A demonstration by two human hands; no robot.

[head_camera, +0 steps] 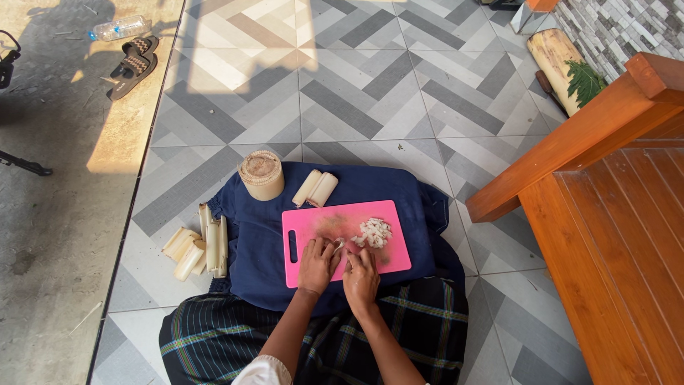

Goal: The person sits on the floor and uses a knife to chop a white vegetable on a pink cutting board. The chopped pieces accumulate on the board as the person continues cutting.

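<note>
A pink cutting board [313, 222] lies on a dark blue cloth [256, 242] spread on the tiled floor. My left hand [318, 264] rests on the board's near edge, pressing down a small pale piece [339, 246]. Close beside it, my right hand [362, 276] has its fingers curled as if around a thin tool, mostly hidden by the hand. A small heap of chopped white pieces [375, 232] sits on the board just beyond my right hand.
A round cream stem section [261, 175] and two pale sheath pieces [316, 188] lie on the cloth's far side. Several peeled sheaths [199, 246] are piled on the tiles at left. An orange wooden bench [605, 214] stands at right. Sandals [132, 64] and a bottle [120, 28] lie far left.
</note>
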